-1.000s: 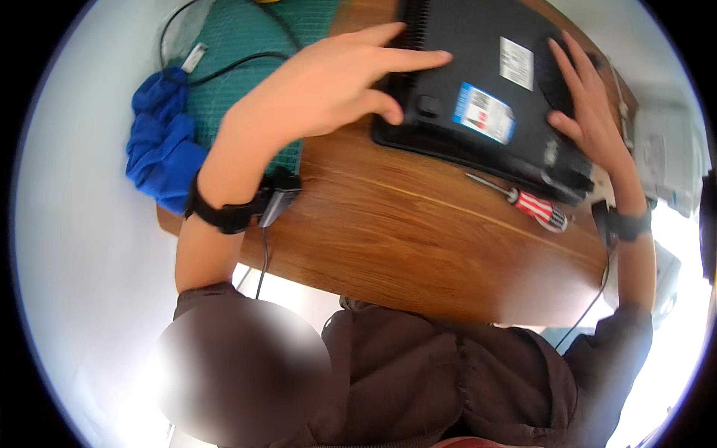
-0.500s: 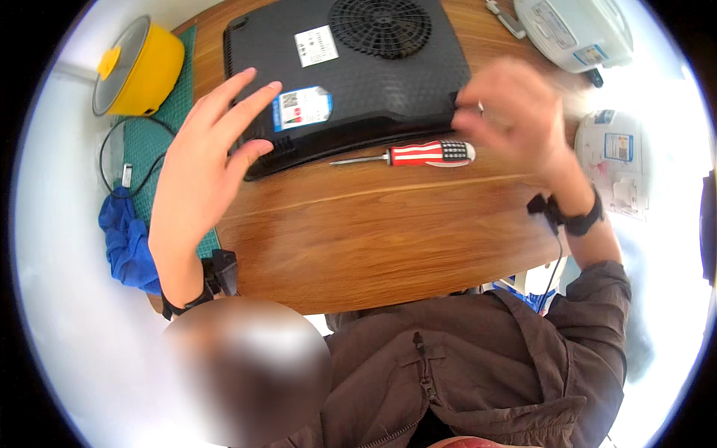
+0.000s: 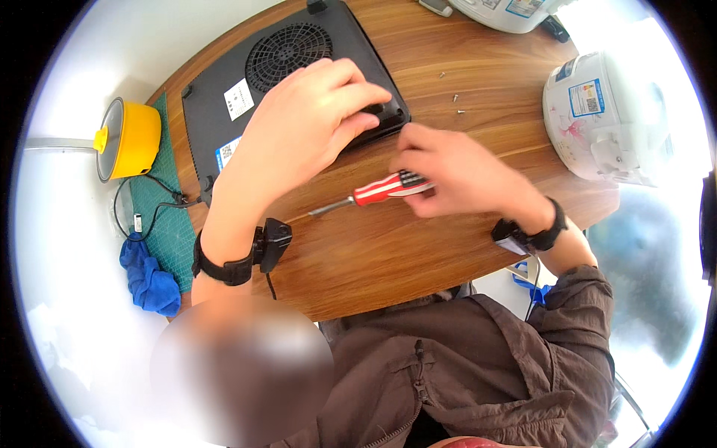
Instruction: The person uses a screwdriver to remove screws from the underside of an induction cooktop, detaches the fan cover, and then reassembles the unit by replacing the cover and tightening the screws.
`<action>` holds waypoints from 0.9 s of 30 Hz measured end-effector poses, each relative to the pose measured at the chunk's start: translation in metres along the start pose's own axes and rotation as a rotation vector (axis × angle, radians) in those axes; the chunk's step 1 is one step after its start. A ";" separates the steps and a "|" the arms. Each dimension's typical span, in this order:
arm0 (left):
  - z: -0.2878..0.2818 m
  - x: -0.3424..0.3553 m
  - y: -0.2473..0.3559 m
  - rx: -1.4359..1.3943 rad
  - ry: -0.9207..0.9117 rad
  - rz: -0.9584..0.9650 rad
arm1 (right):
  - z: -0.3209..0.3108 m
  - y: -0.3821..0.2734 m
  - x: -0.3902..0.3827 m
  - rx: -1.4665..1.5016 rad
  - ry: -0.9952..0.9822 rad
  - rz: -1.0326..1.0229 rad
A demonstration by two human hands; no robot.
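Note:
A black appliance (image 3: pixel 216 112) lies vented side up, with a round fan grille (image 3: pixel 287 51) and stickers. My left hand (image 3: pixel 295 138) is over its near part, fingers curled closely at the right edge; what is under the fingertips is hidden. My right hand (image 3: pixel 448 172) grips a red, white and dark screwdriver (image 3: pixel 377 190) by the handle over the wooden table, just in front of the appliance, shaft pointing left. Three small screws (image 3: pixel 460 111) lie on the table right of the appliance.
A yellow pot (image 3: pixel 134 138) stands at left on a green mat (image 3: pixel 170 246), with black cable (image 3: pixel 153 216) and blue cloth (image 3: pixel 146 276). Two white appliances are at right: one (image 3: pixel 586 123) beside me, another (image 3: pixel 500 11) farther back. The table's front edge (image 3: pixel 381 295) meets my body.
My right hand has left the appliance's right side and taken hold of the screwdriver. My left hand has moved from the appliance's left part to its right edge, fingers more curled. The view has shifted.

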State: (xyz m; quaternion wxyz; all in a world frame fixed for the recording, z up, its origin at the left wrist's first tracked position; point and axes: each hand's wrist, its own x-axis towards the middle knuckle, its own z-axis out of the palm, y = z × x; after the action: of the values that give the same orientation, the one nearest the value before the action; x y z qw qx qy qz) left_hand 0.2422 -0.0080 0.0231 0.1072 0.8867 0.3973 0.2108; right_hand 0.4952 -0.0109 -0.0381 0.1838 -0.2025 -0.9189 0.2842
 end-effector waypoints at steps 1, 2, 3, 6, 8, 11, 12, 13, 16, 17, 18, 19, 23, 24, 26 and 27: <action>0.003 0.007 -0.001 0.026 0.011 0.011 | -0.019 0.005 -0.004 0.142 -0.017 0.021; 0.004 0.012 0.000 0.048 0.078 0.011 | -0.040 0.012 -0.009 0.225 0.016 0.013; 0.006 0.016 -0.001 0.050 0.138 -0.019 | -0.061 0.021 -0.016 0.222 0.054 0.004; 0.013 0.027 -0.005 0.018 0.345 -0.100 | -0.100 0.045 -0.040 0.402 0.268 0.092; 0.017 0.029 0.001 0.015 0.460 -0.184 | -0.101 0.058 -0.050 0.709 0.465 0.159; 0.027 0.028 0.007 0.179 0.427 -0.060 | -0.090 0.081 -0.048 1.098 0.710 0.167; 0.036 0.026 0.007 0.215 0.341 0.066 | -0.087 0.077 -0.036 1.216 0.743 0.165; 0.043 0.026 0.011 0.249 0.254 0.191 | -0.085 0.076 -0.029 1.334 0.776 0.162; 0.069 0.028 0.038 0.382 -0.037 0.326 | -0.075 0.107 -0.015 1.521 0.715 0.146; 0.078 0.030 0.041 0.431 -0.089 0.329 | -0.072 0.112 -0.010 1.566 0.717 0.172; 0.084 0.029 0.041 0.460 -0.115 0.331 | -0.069 0.104 0.001 1.510 0.718 0.136; 0.089 0.028 0.041 0.488 -0.141 0.334 | -0.067 0.105 0.001 1.532 0.727 0.175; 0.102 0.030 0.041 0.506 -0.146 0.340 | -0.059 0.111 -0.009 1.567 0.754 0.274; 0.103 0.030 0.041 0.513 -0.142 0.343 | -0.058 0.111 -0.011 1.569 0.754 0.282; 0.104 0.030 0.041 0.524 -0.135 0.350 | -0.055 0.114 -0.014 1.576 0.760 0.246; 0.106 0.029 0.042 0.515 -0.134 0.345 | -0.054 0.116 -0.016 1.580 0.763 0.228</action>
State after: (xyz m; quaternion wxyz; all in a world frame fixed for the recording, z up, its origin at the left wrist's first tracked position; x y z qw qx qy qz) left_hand 0.3356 -0.0158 -0.0472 -0.1324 0.9510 0.2732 0.0592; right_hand 0.5643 0.0935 -0.0692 0.5344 -0.1877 -0.3043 0.7658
